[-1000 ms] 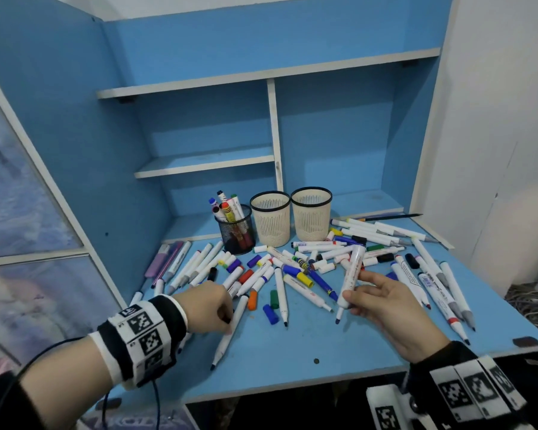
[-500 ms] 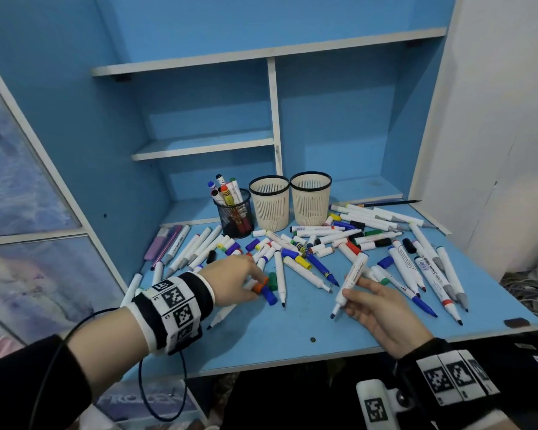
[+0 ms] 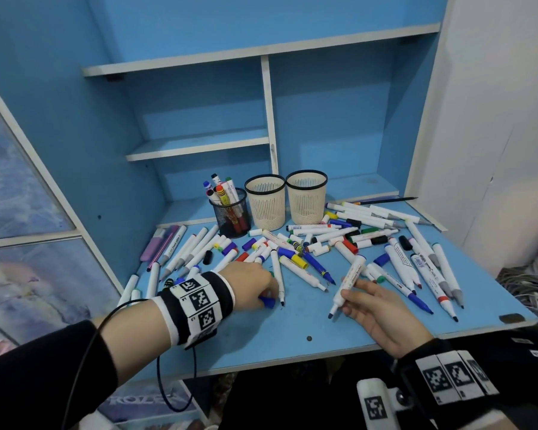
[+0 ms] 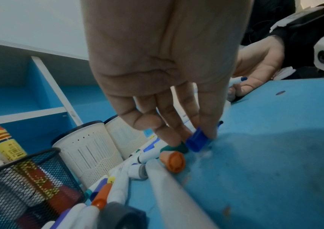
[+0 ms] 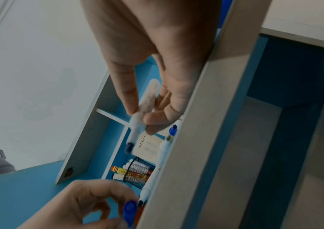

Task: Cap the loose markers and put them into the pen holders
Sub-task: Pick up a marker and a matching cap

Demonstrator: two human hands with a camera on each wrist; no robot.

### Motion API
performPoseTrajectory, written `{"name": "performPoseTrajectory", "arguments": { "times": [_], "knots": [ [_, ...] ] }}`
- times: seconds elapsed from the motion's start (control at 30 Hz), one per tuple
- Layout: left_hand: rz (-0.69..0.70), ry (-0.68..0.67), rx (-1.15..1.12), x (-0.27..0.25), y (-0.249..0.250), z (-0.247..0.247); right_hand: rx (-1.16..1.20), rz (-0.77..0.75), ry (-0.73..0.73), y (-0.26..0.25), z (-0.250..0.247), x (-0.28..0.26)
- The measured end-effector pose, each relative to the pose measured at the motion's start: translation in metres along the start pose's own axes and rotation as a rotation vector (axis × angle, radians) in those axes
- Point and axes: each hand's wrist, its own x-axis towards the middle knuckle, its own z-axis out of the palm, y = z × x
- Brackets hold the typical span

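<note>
Head view, step: the left hand (image 3: 249, 285) is picking a loose blue cap (image 4: 197, 140) off the tabletop (image 3: 292, 330) near its front edge, fingers (image 4: 208, 122) pinching it.
Marker: the right hand (image 3: 376, 308) has its fingers clamped on an uncapped blue-tipped marker (image 3: 348, 282), a smooth white plastic barrel.
Next move: probably slide the cap's open end squarely over the tip.
Holders: two ribbed cream cups (image 3: 265, 201) and a black mesh cup (image 3: 232, 217) stand by the back edge.

The head camera looks down at the blue desk (image 3: 292, 330) from above, while both wrist cameras sit close beside it, sharing the black mesh cup (image 4: 20, 186).
</note>
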Motion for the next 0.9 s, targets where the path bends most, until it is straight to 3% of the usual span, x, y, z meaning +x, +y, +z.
{"name": "performPoseTrajectory", "arguments": {
  "times": [0.1,0.3,0.4,0.67,0.9],
  "knots": [
    [-0.036,0.131,-0.084,-0.004,0.002,0.000,0.015,-0.005,0.003,0.000,0.000,-0.002],
    [-0.028,0.555,-0.750,-0.025,0.011,-0.018,0.098,-0.005,0.024,-0.007,0.000,-0.006],
    [-0.003,0.671,-0.935,-0.036,0.019,-0.028,0.141,-0.063,-0.032,-0.019,0.011,-0.014],
    [0.091,0.758,-1.404,-0.052,0.039,-0.045,0.174,-0.401,-0.071,-0.050,0.051,-0.038],
    [0.080,0.744,-1.580,-0.055,0.049,-0.037,0.152,-0.565,-0.030,-0.052,0.064,-0.048]
  ]
}}
